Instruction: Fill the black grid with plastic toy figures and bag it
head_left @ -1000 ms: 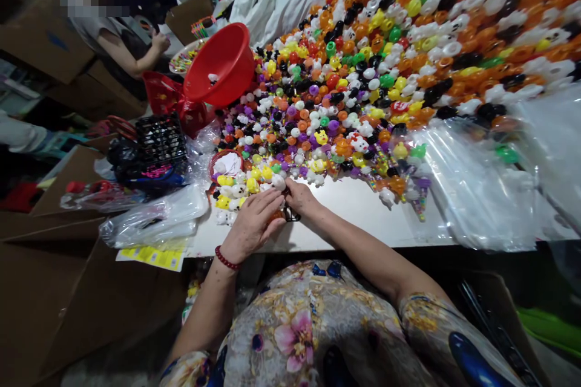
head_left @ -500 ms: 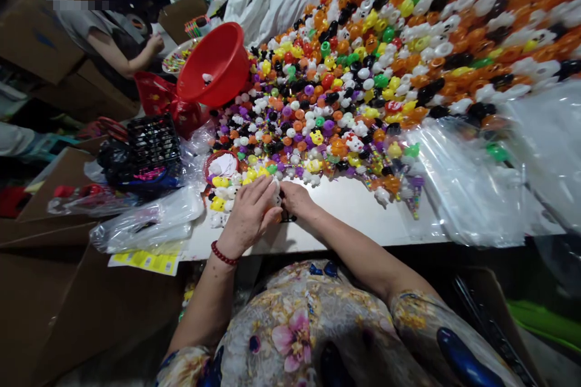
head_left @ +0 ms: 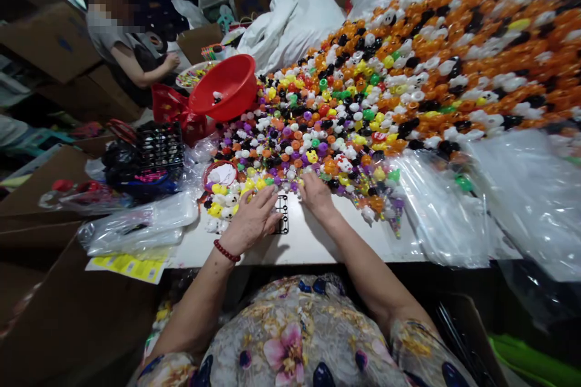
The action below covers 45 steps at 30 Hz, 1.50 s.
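On the white table lies a small black plastic grid frame (head_left: 284, 215), partly covered by my left hand (head_left: 249, 221). The fingers of that hand are stretched and apart, thumb beside the frame, next to a cluster of yellow and white animal-shaped plastic pieces (head_left: 220, 208). To the right of the frame, my right hand (head_left: 316, 195) touches the near edge of the pile of small coloured plastic pieces (head_left: 299, 145). Its fingers are bent and pinched together; whatever is between the fingertips is too small to make out.
A red basin (head_left: 227, 87) tilts behind the pile, and a small red basket (head_left: 221, 174) with white paper stands at left. Clear plastic bags (head_left: 436, 211) lie on the right, more bags (head_left: 140, 224) on the left. Another person (head_left: 131, 54) is at far left.
My hands have moved apart: the right one went right and forward to the pile's edge. A white piece between them no longer shows, and the black frame is uncovered. The camera view has shifted.
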Each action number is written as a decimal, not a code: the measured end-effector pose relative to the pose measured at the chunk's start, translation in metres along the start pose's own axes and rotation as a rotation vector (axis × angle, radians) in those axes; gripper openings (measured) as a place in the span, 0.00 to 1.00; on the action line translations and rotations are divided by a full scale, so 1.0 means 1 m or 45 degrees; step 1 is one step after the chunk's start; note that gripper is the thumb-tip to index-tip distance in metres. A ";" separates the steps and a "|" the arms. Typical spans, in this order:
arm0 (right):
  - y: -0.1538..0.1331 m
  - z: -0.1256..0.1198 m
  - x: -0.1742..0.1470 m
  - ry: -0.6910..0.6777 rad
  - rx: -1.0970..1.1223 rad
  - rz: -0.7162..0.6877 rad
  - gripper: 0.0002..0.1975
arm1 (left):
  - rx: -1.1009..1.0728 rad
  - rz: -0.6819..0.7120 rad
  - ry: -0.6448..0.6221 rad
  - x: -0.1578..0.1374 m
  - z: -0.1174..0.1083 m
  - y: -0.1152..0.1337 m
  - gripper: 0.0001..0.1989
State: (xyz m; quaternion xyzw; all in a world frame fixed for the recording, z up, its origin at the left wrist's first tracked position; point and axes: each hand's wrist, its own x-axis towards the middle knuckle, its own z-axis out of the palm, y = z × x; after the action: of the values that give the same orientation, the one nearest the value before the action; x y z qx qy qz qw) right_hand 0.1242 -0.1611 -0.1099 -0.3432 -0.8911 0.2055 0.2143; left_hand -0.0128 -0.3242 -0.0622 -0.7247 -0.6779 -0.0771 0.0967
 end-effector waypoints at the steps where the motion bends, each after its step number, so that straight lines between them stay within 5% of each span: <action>1: 0.004 -0.009 0.004 0.019 -0.116 0.061 0.08 | -0.005 -0.005 0.006 0.000 0.000 0.000 0.21; 5: 0.015 -0.030 0.015 -0.047 -0.406 0.225 0.11 | -0.033 -0.024 0.021 0.000 -0.001 0.001 0.20; 9: 0.021 -0.028 0.019 -0.055 -0.369 0.305 0.14 | -0.094 -0.025 -0.002 -0.001 -0.003 -0.002 0.22; 13: 0.016 -0.006 0.017 0.043 0.082 0.282 0.14 | -0.147 -0.038 -0.035 -0.002 -0.004 -0.006 0.23; 19: -0.020 0.048 0.014 -0.175 0.855 0.296 0.06 | -0.146 -0.016 -0.061 -0.003 -0.001 -0.008 0.22; 34: -0.030 0.059 0.024 -0.399 0.366 -0.060 0.08 | -0.139 0.000 -0.040 -0.005 0.001 -0.007 0.23; 41: -0.033 0.059 0.018 -0.291 0.413 -0.091 0.08 | -0.105 0.022 0.042 -0.002 -0.011 -0.001 0.21; 45: -0.012 0.043 -0.011 -0.004 0.529 -0.015 0.07 | -0.211 0.162 0.158 -0.016 -0.022 0.026 0.23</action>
State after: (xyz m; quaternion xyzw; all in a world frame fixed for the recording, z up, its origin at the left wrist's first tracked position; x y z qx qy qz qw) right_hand 0.1026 -0.1863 -0.1419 -0.2860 -0.8319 0.3842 0.2803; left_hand 0.0128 -0.3471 -0.0459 -0.7657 -0.6144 -0.1713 0.0828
